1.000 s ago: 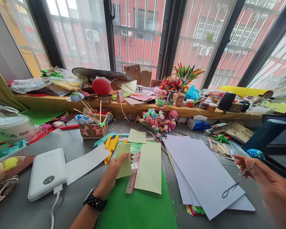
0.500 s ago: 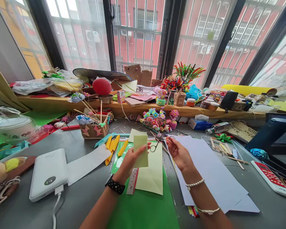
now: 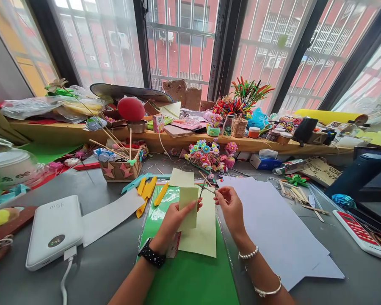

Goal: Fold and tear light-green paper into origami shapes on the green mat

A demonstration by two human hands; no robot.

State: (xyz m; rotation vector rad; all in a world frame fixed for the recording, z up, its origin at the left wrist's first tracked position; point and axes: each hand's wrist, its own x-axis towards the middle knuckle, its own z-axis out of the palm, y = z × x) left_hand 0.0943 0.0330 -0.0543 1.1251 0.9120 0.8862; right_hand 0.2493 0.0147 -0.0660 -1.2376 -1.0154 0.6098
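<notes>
My left hand (image 3: 174,222) grips a folded pale yellow-green paper (image 3: 188,203) with the thumb across its front, holding it upright over the mat. Just right of that paper, small scissors (image 3: 206,188) are in the pinched fingers of my right hand (image 3: 231,207). Parts of the scissors are hidden by the fingers, and I cannot tell whether the blades touch the paper. Beneath my hands a larger sheet of the same pale paper (image 3: 206,243) lies on a green mat (image 3: 193,279). A patterned ruler (image 3: 172,250) shows partly beside my left wrist.
White sheets (image 3: 279,237) lie to the right, near a red-and-white calculator (image 3: 362,233). A white power bank (image 3: 55,233) with a cable stands left. Folded yellow strips (image 3: 147,190), a cardboard box (image 3: 122,169) and crocheted flowers (image 3: 206,154) sit farther back, below a crowded sill.
The scissors have turned, and my right hand has moved left and closed its fingers on them. My left hand still holds the folded paper, now slightly lower. The view has shifted a little.
</notes>
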